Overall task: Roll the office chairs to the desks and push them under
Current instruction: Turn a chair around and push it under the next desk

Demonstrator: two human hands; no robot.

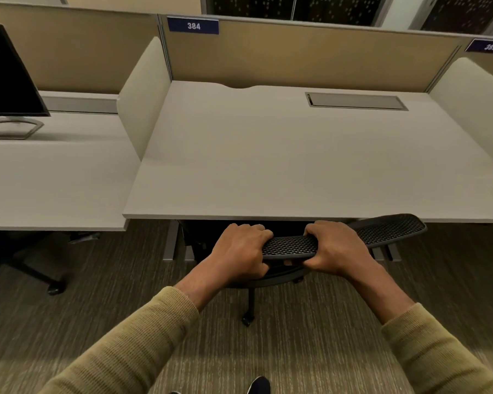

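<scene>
A black office chair with a mesh backrest (387,229) stands at the front edge of the pale desk (268,166) marked 384. Its seat is hidden under the desktop; only the top rim of the backrest, one base leg and a caster (246,319) show. My left hand (239,251) is shut on the left end of the backrest rim. My right hand (333,247) is shut on the rim's middle, close beside the left. Both sleeves are olive.
A neighbouring desk (54,180) on the left carries a dark monitor (6,75); another chair's base (40,277) shows beneath it. Beige partition panels (296,52) stand behind and between the desks. Grey desk legs (171,243) flank the chair. Striped carpet (97,308) covers the floor.
</scene>
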